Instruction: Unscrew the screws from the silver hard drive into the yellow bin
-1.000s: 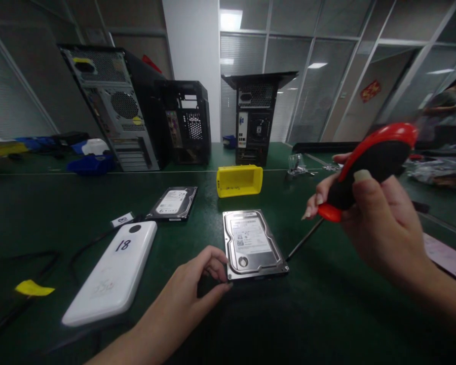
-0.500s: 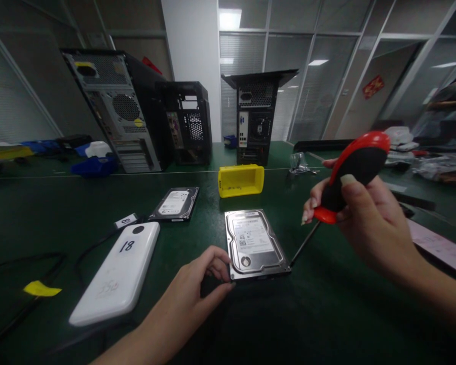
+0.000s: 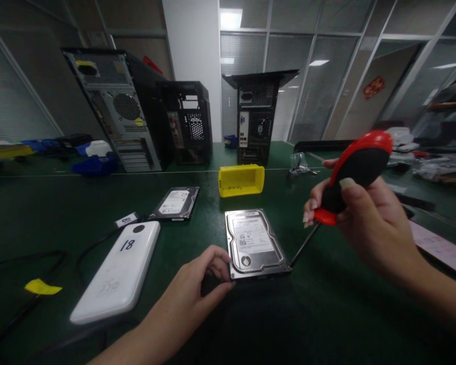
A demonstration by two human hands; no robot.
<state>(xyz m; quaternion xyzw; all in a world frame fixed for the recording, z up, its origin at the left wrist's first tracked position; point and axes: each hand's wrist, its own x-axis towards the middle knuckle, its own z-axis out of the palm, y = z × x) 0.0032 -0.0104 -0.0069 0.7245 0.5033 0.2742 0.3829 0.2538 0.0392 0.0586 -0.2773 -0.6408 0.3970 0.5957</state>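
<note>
A silver hard drive (image 3: 254, 242) lies label up on the green table, in front of a yellow bin (image 3: 241, 180) with small dark bits in it. The fingers of my left hand (image 3: 209, 279) are curled at the drive's near left corner, thumb and fingertips against its edge. Wrapped in my right hand (image 3: 365, 213) is a red and black screwdriver (image 3: 359, 170). Its thin shaft slants down to the left, and the tip meets the drive's near right corner. A second hard drive (image 3: 175, 203) rests further back on the left.
A white power bank (image 3: 117, 274) marked 18 and dark cables lie at the left. Three computer cases (image 3: 133, 111) stand behind. Clear plastic packaging (image 3: 299, 163) and a pink sheet (image 3: 441, 248) are to the right. A person (image 3: 450, 101) is visible at the far right.
</note>
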